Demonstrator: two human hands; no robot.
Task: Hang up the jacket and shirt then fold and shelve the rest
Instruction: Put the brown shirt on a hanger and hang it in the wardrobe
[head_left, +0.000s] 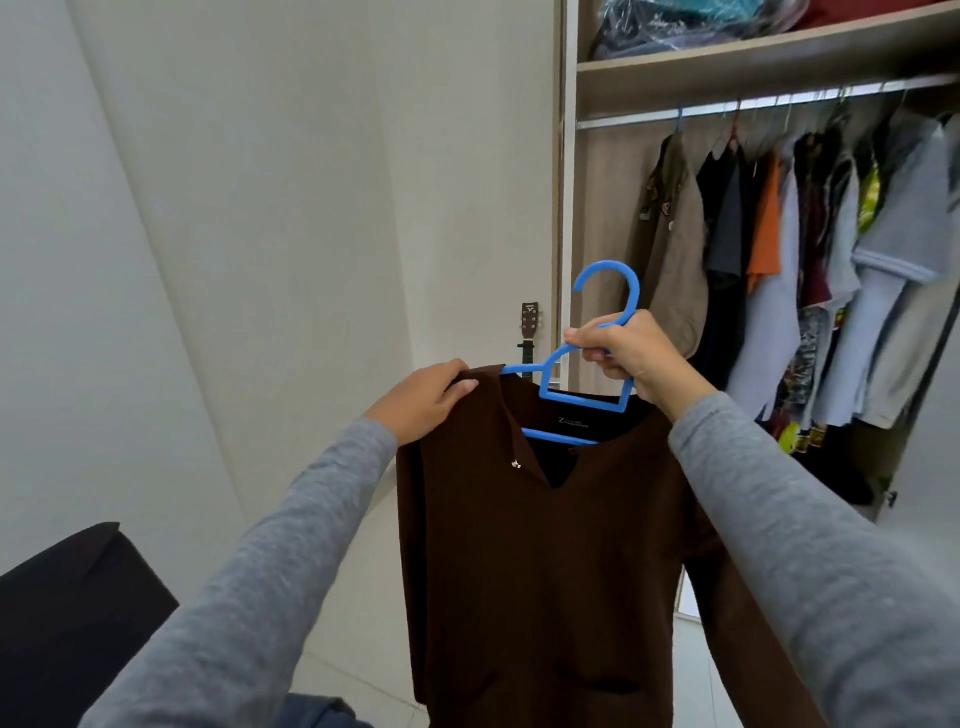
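One brown long-sleeved shirt (545, 545) hangs in mid-air at the centre of the view, draped on one blue plastic hanger (582, 395) with its V-neck collar open and a small button showing at the placket. The right hand (626, 353) grips the hanger at the base of the hook, fingers (589, 345) curled tight around the blue plastic, the hook standing free above the fist. The left hand (426, 405) pinches the shirt's left shoulder at the hanger's end, thumb on top and fingers closed on the cloth. Both arms wear grey sleeves.

To the far right stands an open wardrobe (566, 208) with one metal rail (727, 106) under one shelf (753, 67). About a dozen garments (810, 249) hang from the rail, packed close; an exact count cannot be made. The leftmost is a khaki shirt (675, 249) on its own blue hanger. Plastic-wrapped bundles (691, 26) lie on the shelf above.

Against the far white wall (260, 208), just left of the wardrobe, one guitar headstock (530, 322) shows above the brown shirt. A black object (67, 623) fills the near left corner; what it is cannot be told.
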